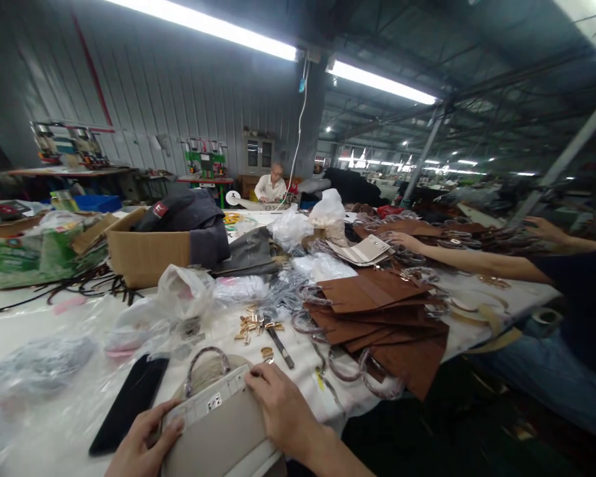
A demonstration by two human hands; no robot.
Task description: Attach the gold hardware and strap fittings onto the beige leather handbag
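A beige handbag panel (218, 430), fitted with a small metal plate near its top edge, lies between my two hands at the table's front. My left hand (146, 437) grips its left edge with the thumb on top. At the upper right corner, my right hand (285, 404) pinches the panel between thumb and fingers. A wrapped, looped handle (206, 364) rises behind the panel. Just beyond are loose gold metal fittings (251, 323) and a dark, flat-handled tool (281, 348). A black phone-like slab (129, 404) lies beside my left hand.
Stacked brown bag panels (377, 298) with wrapped handles cover the right side. Clear plastic bags (183, 291) and a cardboard box (149, 248) of dark cloth stand left and beyond. A co-worker's arm (467, 262) reaches in from the right; another person (271, 185) sits at the back.
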